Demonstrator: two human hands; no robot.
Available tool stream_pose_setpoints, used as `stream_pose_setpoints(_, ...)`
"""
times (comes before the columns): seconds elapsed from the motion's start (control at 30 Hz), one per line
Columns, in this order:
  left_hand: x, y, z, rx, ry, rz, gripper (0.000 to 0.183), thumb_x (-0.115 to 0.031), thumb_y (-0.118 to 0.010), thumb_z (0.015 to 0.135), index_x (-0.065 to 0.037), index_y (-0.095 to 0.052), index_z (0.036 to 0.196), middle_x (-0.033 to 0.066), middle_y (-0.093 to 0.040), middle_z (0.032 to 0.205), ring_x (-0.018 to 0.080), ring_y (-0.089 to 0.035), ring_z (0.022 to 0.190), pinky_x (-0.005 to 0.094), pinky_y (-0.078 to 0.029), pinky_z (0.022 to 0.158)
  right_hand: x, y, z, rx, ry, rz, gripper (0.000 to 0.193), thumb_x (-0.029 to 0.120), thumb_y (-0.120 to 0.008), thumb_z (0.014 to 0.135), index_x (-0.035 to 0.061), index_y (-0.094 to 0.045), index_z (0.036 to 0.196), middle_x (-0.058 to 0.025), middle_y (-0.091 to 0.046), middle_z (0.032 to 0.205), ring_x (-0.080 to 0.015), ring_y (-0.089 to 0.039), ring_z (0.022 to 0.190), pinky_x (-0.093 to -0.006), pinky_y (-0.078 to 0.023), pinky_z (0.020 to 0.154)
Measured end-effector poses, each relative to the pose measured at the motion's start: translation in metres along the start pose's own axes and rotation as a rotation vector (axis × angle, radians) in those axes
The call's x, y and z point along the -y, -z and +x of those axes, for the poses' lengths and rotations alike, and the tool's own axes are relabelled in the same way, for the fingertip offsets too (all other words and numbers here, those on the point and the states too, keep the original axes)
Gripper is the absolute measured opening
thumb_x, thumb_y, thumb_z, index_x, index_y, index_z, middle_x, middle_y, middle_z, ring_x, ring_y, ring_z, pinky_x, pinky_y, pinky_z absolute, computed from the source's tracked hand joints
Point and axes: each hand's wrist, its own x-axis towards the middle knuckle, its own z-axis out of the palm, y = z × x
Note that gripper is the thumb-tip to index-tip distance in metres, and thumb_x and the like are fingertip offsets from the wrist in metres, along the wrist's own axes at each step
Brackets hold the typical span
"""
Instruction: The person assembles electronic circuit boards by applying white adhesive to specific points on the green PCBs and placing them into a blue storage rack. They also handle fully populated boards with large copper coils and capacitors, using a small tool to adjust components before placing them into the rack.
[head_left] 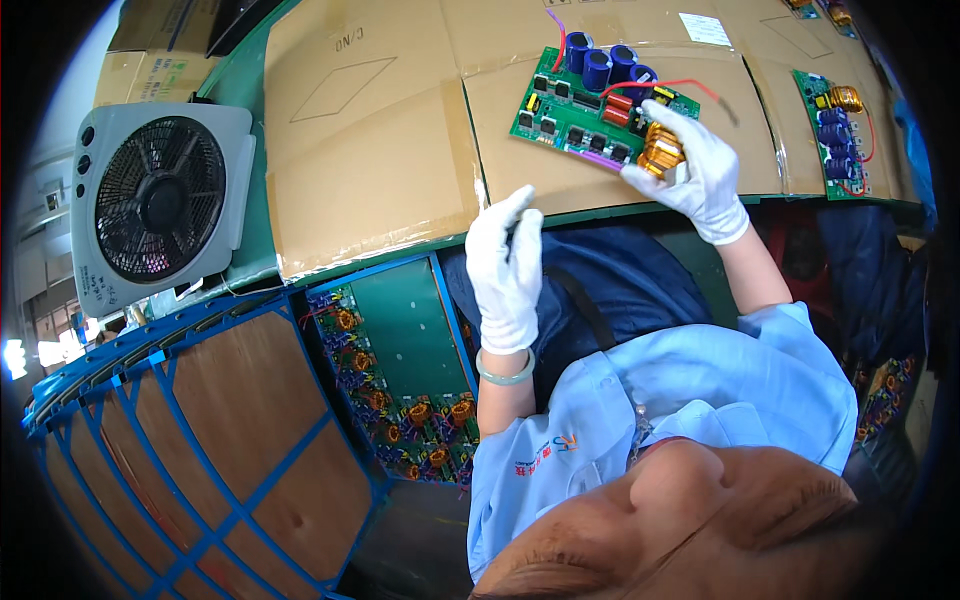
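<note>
A green circuit board [557, 130] is at the cardboard-covered table's near part, tilted in the view. It carries several dark blue cylinder capacitors [597, 70], two red parts, a purple strip and a copper-wound coil [661, 150]. My right hand [698, 172], in a white glove, curls around the coil at the board's right end, thumb and forefinger on either side of it. A red wire [690, 82] arches over the board past that hand. My left hand [505, 265], also gloved, hangs in front of the table edge with bent fingers apart and nothing between them.
A second circuit board [835, 135] lies at the table's right. A grey box fan [160, 205] stands at the left. Below the table edge, a blue-framed rack [290, 470] and a green tray [400, 330] with several boards sit beside my left arm.
</note>
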Motion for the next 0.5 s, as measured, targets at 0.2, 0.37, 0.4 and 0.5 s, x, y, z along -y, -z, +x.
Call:
stream_pose_setpoints(0.2,-0.021,-0.032,0.006,0.112,-0.303,0.082,0.027,-0.003,-0.07,0.08,-0.003,-0.067,0.107,0.014,-0.068,0.104,0.0285,-0.065,0.095,0.0365,-0.049,0.086,0.0,0.02,-0.006,0.268,0.009,0.139,0.07,0.043,-0.083,0.066,0.0054,-0.061,0.121,-0.0134,-0.066,0.116,-0.0287,-0.067,0.099,-0.0347,-0.055,0.081)
stream_pose_setpoints(0.37,-0.059,-0.079,0.028,0.193,-0.379,0.262,0.059,-0.017,-0.081,0.066,-0.002,-0.06,0.119,0.0168,-0.064,0.112,0.0317,-0.062,0.097,0.0401,-0.049,0.086,-0.043,0.033,-0.034,-0.07,-0.11,0.23,0.024,0.013,-0.066,0.087,0.0002,-0.067,0.108,-0.0137,-0.071,0.101,-0.022,-0.067,0.079,-0.0303,-0.053,0.07)
stream_pose_setpoints(0.4,-0.064,-0.088,0.032,0.233,-0.346,0.288,0.066,-0.02,-0.082,0.065,-0.002,-0.057,0.123,0.0174,-0.062,0.114,0.0319,-0.061,0.096,0.0404,-0.049,0.084,-0.045,0.029,-0.041,-0.298,-0.249,0.293,0.02,0.008,-0.06,0.09,-0.0005,-0.068,0.106,-0.0123,-0.072,0.098,-0.016,-0.065,0.07,-0.0281,-0.051,0.064)
stream_pose_setpoints(0.5,-0.06,-0.106,0.036,0.262,-0.366,0.466,0.064,-0.022,-0.077,0.07,-0.002,-0.052,0.126,0.0161,-0.06,0.113,0.0311,-0.058,0.094,0.0404,-0.048,0.08,-0.051,0.023,-0.032,-0.35,-0.582,0.48,0.022,0.01,-0.052,0.096,-0.0004,-0.068,0.107,-0.0077,-0.072,0.089,-0.0016,-0.042,0.053,-0.0199,-0.036,0.051)
